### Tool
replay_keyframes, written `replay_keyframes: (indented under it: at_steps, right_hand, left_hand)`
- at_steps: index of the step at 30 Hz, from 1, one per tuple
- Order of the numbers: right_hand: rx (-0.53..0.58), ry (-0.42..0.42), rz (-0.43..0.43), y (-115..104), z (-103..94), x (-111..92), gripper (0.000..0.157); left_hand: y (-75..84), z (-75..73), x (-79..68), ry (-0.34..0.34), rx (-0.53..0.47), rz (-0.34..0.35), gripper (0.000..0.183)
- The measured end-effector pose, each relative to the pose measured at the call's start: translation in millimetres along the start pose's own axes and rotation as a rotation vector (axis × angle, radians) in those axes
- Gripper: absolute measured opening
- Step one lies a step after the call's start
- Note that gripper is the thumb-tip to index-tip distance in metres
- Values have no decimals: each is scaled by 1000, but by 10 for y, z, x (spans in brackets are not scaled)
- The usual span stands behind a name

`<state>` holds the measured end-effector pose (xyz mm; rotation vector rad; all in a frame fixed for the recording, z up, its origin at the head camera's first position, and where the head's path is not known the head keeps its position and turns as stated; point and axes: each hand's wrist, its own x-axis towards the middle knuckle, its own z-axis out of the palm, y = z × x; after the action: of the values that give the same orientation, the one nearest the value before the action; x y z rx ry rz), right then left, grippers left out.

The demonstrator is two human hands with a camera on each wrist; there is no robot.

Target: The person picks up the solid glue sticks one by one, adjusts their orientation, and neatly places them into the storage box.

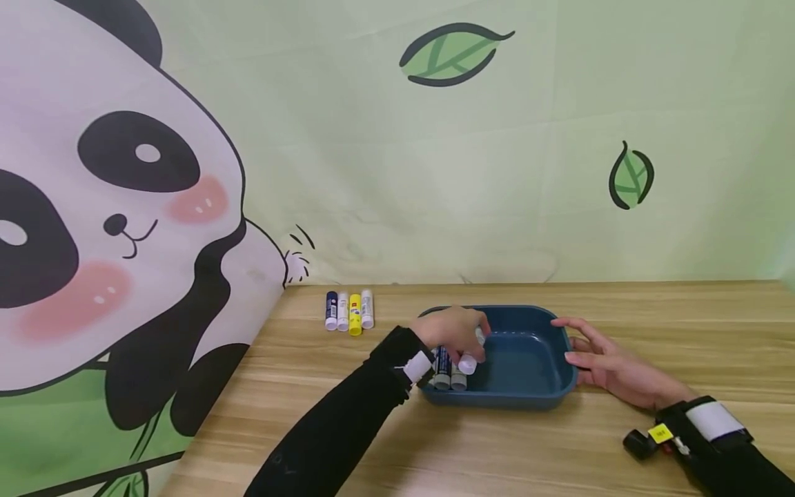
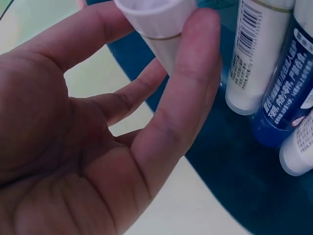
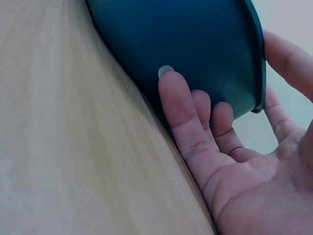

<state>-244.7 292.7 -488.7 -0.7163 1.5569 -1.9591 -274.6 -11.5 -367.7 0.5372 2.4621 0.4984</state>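
My left hand point(image 1: 452, 330) pinches a white glue stick point(image 1: 468, 364) between thumb and fingers over the left part of a blue plastic bin point(image 1: 528, 399). In the left wrist view its white end point(image 2: 156, 12) shows at the top. Beside it in the bin lie more glue sticks, a dark blue one point(image 2: 286, 83) and a white one point(image 2: 254, 54) among them; the left arm partly hides them in the head view. At the bin's right side, my right hand point(image 1: 611, 366) touches the outer wall and rim with extended fingers point(image 3: 178, 107).
To the left of the bin, several glue sticks stand in a row on the wooden table point(image 1: 609, 455): a dark blue one point(image 1: 332, 309), a yellow one point(image 1: 355, 314) and white ones. A panda-print backdrop point(image 1: 348, 172) rises behind the table.
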Motion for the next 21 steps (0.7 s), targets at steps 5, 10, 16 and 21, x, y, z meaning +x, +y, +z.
replay_keyframes:
  at_steps: [5, 10, 16, 21]
  right_hand:
    - [-1, 0, -1, 7, 0, 1, 53]
    - [-1, -5, -8, 12, -5, -4, 53]
    - [-18, 12, 3, 17, -9, -2, 52]
    - [-32, 33, 25, 17, -4, -3, 52]
  left_hand:
    - [43, 32, 5, 5, 36, -21, 45]
    - [46, 76, 14, 13, 80, -20, 43]
    - [72, 131, 20, 25, 137, -52, 43]
    - [83, 166, 36, 22, 197, -81, 43]
